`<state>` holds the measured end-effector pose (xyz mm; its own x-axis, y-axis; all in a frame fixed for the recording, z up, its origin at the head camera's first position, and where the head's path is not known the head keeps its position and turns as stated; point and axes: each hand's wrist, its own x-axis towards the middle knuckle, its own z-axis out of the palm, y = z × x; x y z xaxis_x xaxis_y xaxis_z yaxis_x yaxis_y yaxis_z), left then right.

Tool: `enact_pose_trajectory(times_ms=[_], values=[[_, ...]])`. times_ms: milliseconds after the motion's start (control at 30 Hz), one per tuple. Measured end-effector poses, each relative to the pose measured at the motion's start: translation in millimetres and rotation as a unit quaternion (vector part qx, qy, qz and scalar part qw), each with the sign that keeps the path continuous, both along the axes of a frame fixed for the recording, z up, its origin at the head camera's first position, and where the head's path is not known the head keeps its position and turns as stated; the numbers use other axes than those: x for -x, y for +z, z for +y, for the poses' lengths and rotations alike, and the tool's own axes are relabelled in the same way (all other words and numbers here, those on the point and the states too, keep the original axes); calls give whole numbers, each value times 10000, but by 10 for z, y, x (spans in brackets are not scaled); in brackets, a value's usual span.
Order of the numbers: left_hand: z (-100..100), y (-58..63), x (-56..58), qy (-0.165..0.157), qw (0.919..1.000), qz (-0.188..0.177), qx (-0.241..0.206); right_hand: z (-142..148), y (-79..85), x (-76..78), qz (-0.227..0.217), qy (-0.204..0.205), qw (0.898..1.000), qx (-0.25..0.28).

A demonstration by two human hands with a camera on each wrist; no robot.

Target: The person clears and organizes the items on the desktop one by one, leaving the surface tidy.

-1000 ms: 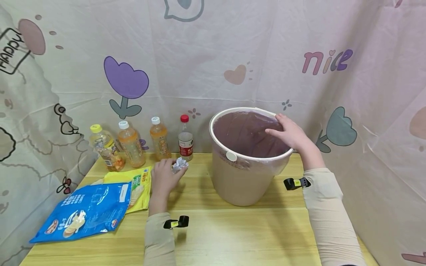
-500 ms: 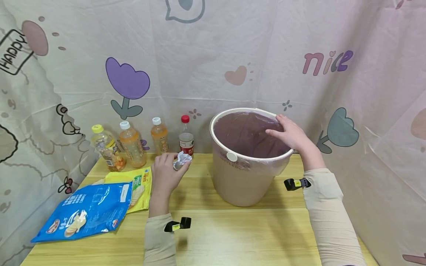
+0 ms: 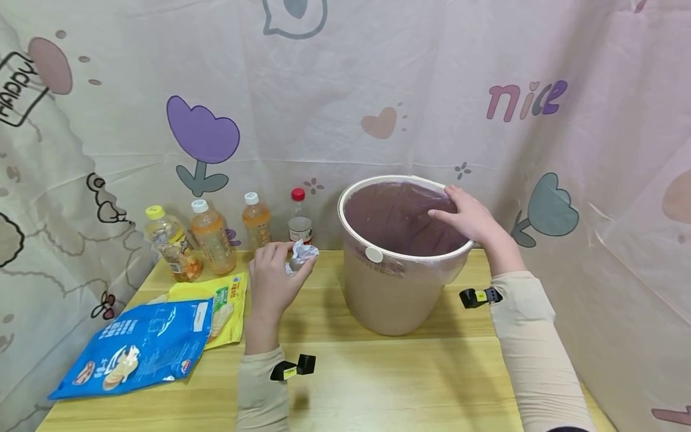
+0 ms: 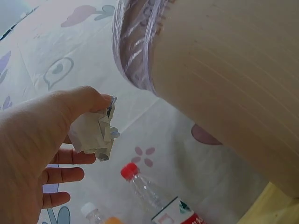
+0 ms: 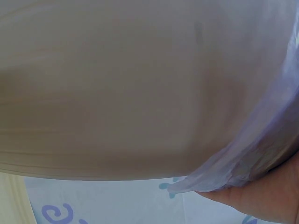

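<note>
The left hand (image 3: 272, 277) pinches crumpled paper (image 3: 305, 252) left of the bin (image 3: 387, 297); the right hand (image 3: 472, 218) rests, unclenched, on its rim (image 3: 426, 258).

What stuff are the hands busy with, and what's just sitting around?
Part of the job, it seems:
Crumpled paper, pinched in the left hand
Bin, with the right hand on its rim

Just sitting around, untouched right now:
Yellow-capped bottle
Two white-capped bottles
Red-capped bottle
Blue bag
Yellow bag, partly under the blue one
</note>
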<state>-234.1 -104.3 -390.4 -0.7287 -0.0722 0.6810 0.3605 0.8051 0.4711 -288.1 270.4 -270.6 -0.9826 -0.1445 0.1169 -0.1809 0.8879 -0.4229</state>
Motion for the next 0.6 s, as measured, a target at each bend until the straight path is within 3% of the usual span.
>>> enact_pose_trajectory(times_ms=[300, 600], values=[[73, 131, 33, -252, 9988, 424, -12, 4, -18, -5, 10, 5, 10000, -58], [138, 410, 71, -362, 9953, 876, 201, 7, -14, -3, -7, -60, 9999, -92]])
